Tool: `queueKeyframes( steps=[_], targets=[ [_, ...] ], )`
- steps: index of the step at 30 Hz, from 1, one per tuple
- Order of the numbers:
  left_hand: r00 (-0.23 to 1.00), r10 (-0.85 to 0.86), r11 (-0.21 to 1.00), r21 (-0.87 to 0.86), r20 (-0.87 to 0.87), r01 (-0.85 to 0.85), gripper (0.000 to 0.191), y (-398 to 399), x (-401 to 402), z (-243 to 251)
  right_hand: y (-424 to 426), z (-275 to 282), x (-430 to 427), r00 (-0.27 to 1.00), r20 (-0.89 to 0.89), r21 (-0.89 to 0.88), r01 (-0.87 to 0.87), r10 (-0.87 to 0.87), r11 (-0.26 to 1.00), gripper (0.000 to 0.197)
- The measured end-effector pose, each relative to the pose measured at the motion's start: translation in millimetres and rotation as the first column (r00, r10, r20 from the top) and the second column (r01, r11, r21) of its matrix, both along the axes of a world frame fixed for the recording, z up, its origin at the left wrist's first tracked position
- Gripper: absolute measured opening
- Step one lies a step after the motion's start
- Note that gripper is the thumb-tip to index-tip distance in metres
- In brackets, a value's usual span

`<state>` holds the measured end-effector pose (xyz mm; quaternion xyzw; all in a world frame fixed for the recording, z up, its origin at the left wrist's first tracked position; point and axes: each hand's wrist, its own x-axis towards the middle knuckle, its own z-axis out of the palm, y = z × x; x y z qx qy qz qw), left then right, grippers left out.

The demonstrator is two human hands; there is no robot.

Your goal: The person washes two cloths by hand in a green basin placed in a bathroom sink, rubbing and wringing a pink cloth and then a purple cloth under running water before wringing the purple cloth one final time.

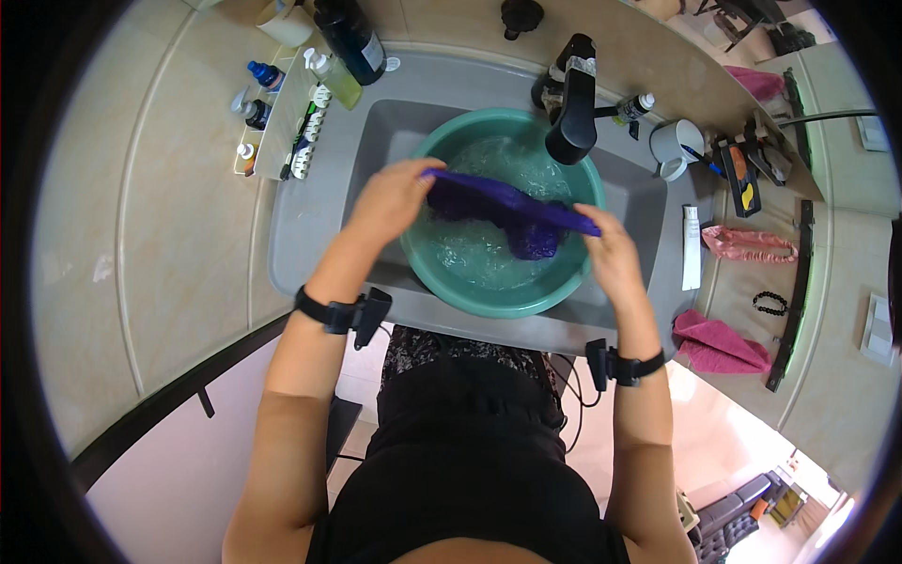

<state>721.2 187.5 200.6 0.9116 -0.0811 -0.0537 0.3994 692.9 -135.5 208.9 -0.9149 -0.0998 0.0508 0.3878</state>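
A wet purple cloth (504, 204) is stretched between my two hands over a green plastic basin (493, 310). My left hand (394, 197) grips its left end above the basin's left rim. At the basin's right side, my right hand (609, 247) pinches the other end. The middle of the cloth sags, and its lower part hangs at the surface of the rippling water (486, 261). The basin stands in a grey sink (638, 211), under a black faucet (574, 106).
On the sink's left ledge are a pump bottle (335, 77), a large dark bottle (352, 42) and a toothbrush holder (310, 137). To the right are a white mug (676, 141), a white tube (691, 247) and a hanging pink cloth (722, 344).
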Motion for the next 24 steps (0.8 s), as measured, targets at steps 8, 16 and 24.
queueKeyframes(
  steps=[8,16,24],
  targets=[
    [0.936,-0.133,0.872,0.409,-0.327,0.267,0.052,-75,-8,-102,69,-78,14,0.936,-0.348,-0.677,-0.286,0.047,0.679,0.069],
    [0.818,-0.145,0.730,0.497,-0.556,0.468,0.065,-96,-7,-115,96,-118,13,0.767,-0.639,-0.627,-0.561,0.054,0.541,0.073],
    [0.779,-0.158,0.648,0.531,-0.607,0.545,0.069,-98,4,-120,86,-126,22,0.775,-0.622,-0.613,-0.570,0.110,0.547,0.068]
  ],
)
